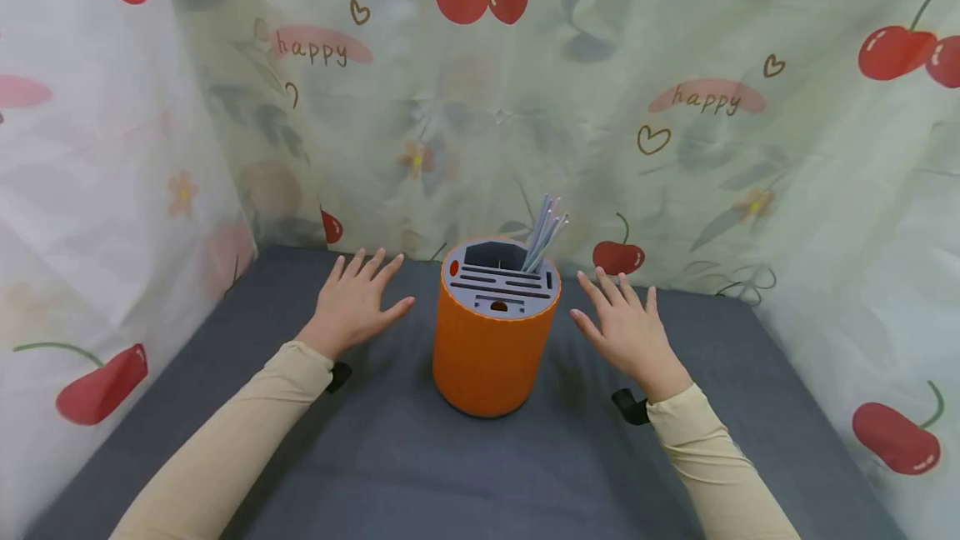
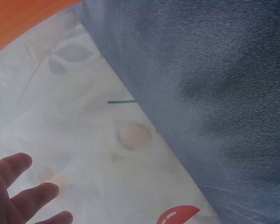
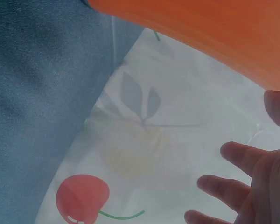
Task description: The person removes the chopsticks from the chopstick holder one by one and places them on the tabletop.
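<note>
1. Beige sleeves (image 1: 225,448) are lying nearest the camera, slanting inward over the table (image 1: 450,482), one from the left edge's side and one from the right edge's. A black piece (image 1: 630,407) is showing beneath the right wrist.
2. An orange holder (image 1: 491,357) is standing upright on the table, about midway between its left and right edges. Its long axis is running vertically, and its slotted grey top (image 1: 502,283) is facing up.
3. Thin sticks (image 1: 542,238) are rising from the back of that top and leaning toward the table's far right corner.
4. The left hand (image 1: 356,302) is hovering toward the far left corner, fingers straight and spread, gripping nothing. Its thumb is pointing right, at the holder.
5. The right hand (image 1: 626,336) is hovering toward the right edge, fingers likewise straight and spread, also gripping nothing. The holder is lying to its left.
6. Between them, then, the holder is presenting one curved side to each hand. A gap is showing on both sides in the head view; the right hand's is looking narrower, so that hand is probably the nearer.
</note>
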Action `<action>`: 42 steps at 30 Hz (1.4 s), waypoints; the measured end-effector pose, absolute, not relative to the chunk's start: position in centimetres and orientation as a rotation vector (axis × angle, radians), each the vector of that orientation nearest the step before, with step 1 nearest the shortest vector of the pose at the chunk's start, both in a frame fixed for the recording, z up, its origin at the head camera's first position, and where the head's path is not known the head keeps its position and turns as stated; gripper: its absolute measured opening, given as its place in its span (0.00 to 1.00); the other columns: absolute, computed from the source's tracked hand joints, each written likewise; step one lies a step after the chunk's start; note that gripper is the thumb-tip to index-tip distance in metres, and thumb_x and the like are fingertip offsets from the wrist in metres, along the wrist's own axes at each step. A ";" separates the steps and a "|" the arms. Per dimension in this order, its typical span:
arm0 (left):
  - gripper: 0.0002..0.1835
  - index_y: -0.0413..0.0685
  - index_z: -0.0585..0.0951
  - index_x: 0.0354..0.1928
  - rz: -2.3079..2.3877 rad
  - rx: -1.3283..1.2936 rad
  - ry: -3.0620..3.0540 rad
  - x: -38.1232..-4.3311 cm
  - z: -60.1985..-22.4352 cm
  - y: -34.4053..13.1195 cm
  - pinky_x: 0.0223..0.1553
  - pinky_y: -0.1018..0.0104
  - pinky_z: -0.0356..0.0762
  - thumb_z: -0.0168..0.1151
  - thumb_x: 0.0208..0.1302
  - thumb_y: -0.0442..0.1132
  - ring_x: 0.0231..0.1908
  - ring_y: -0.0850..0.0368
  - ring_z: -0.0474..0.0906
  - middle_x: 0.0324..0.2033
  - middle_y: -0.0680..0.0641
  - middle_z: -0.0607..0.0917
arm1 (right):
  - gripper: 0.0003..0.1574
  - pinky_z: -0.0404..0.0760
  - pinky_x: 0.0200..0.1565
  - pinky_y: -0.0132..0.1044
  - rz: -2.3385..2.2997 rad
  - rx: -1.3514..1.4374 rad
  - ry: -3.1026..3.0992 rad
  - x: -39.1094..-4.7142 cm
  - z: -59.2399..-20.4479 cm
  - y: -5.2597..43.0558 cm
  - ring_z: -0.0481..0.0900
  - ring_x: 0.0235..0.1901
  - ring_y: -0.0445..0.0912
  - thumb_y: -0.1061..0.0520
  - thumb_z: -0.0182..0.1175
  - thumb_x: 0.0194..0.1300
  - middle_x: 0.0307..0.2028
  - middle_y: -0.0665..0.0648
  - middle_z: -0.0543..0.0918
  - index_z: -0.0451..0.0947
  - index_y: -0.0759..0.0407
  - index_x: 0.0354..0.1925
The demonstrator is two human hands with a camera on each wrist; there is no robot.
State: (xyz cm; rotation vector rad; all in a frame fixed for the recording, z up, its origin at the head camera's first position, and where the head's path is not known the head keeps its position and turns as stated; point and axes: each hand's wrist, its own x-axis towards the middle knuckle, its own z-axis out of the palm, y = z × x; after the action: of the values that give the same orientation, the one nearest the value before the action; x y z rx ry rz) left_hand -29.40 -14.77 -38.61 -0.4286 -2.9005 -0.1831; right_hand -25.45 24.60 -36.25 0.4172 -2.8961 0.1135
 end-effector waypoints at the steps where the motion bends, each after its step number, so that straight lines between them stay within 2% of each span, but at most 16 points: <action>1: 0.41 0.58 0.55 0.76 -0.190 -0.430 -2.902 -29.4 -38.7 -14.8 0.71 0.38 0.41 0.46 0.66 0.69 0.73 0.36 0.49 0.73 0.40 0.57 | 0.41 0.40 0.64 0.76 0.114 0.422 -2.896 -25.5 -36.3 24.5 0.49 0.72 0.66 0.35 0.45 0.72 0.74 0.62 0.54 0.54 0.49 0.75; 6: 0.40 0.57 0.58 0.75 -0.253 -0.447 -2.907 -29.2 -38.5 -14.8 0.71 0.39 0.46 0.45 0.67 0.68 0.70 0.38 0.57 0.71 0.40 0.63 | 0.38 0.46 0.65 0.73 0.118 0.423 -2.905 -25.4 -36.3 24.4 0.55 0.71 0.64 0.38 0.48 0.72 0.71 0.64 0.61 0.59 0.51 0.73; 8: 0.38 0.56 0.62 0.73 -0.322 -0.448 -2.942 -29.1 -38.4 -14.8 0.68 0.40 0.57 0.46 0.68 0.66 0.67 0.40 0.64 0.68 0.40 0.68 | 0.36 0.52 0.65 0.71 0.121 0.438 -2.906 -25.3 -36.2 24.3 0.62 0.68 0.63 0.41 0.51 0.72 0.68 0.64 0.66 0.63 0.54 0.71; 10: 0.34 0.54 0.67 0.70 -0.403 -0.440 -2.992 -29.0 -38.3 -14.7 0.61 0.42 0.68 0.49 0.69 0.63 0.60 0.42 0.73 0.64 0.41 0.74 | 0.33 0.60 0.64 0.67 0.124 0.455 -2.909 -25.3 -36.1 24.3 0.68 0.64 0.62 0.43 0.54 0.71 0.65 0.65 0.71 0.68 0.56 0.68; 13: 0.27 0.52 0.75 0.64 -0.513 -0.418 -3.059 -28.8 -38.2 -14.6 0.49 0.47 0.79 0.52 0.69 0.57 0.50 0.47 0.81 0.57 0.43 0.80 | 0.29 0.73 0.57 0.60 0.131 0.472 -2.922 -25.2 -36.1 24.3 0.77 0.57 0.59 0.46 0.56 0.69 0.60 0.64 0.76 0.72 0.57 0.64; 17: 0.21 0.50 0.80 0.57 -0.585 -0.420 -3.081 -28.8 -38.1 -14.4 0.45 0.52 0.81 0.54 0.70 0.53 0.42 0.52 0.83 0.48 0.45 0.85 | 0.27 0.80 0.49 0.55 0.169 0.448 -2.961 -25.1 -36.2 24.3 0.80 0.51 0.56 0.45 0.56 0.70 0.58 0.60 0.79 0.74 0.53 0.62; 22: 0.18 0.51 0.82 0.52 -0.671 -0.411 -3.108 -28.9 -38.3 -14.2 0.44 0.53 0.81 0.54 0.70 0.52 0.39 0.55 0.82 0.44 0.47 0.85 | 0.25 0.81 0.47 0.54 0.231 0.447 -2.990 -24.9 -36.1 24.3 0.82 0.48 0.53 0.45 0.55 0.70 0.55 0.58 0.82 0.76 0.52 0.61; 28: 0.18 0.50 0.82 0.52 -0.760 -0.408 -3.133 -28.8 -38.3 -14.2 0.43 0.54 0.80 0.54 0.70 0.51 0.39 0.54 0.81 0.45 0.46 0.85 | 0.23 0.82 0.45 0.51 0.354 0.447 -2.997 -24.8 -35.5 24.4 0.84 0.45 0.50 0.46 0.54 0.71 0.49 0.55 0.85 0.76 0.52 0.59; 35: 0.19 0.50 0.80 0.55 -0.960 -0.463 -3.092 -28.7 -37.2 -14.2 0.43 0.55 0.80 0.52 0.71 0.51 0.41 0.54 0.81 0.47 0.46 0.84 | 0.22 0.81 0.47 0.51 0.517 0.464 -2.965 -24.9 -34.0 24.4 0.83 0.48 0.50 0.45 0.53 0.72 0.50 0.54 0.85 0.76 0.49 0.60; 42: 0.20 0.52 0.76 0.59 -1.473 -0.551 -2.855 -28.7 -33.6 -13.3 0.52 0.52 0.78 0.52 0.72 0.53 0.48 0.50 0.80 0.52 0.45 0.82 | 0.22 0.80 0.51 0.51 0.833 0.559 -2.775 -26.0 -30.8 23.7 0.83 0.49 0.53 0.47 0.53 0.73 0.52 0.57 0.82 0.74 0.52 0.60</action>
State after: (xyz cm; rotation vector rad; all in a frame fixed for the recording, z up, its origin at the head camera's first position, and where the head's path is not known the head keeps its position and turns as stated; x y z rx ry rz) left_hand -28.68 -13.29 -33.58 -0.5512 -2.8552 -1.4733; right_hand -26.02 23.68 -30.79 0.5588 -2.7755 0.8328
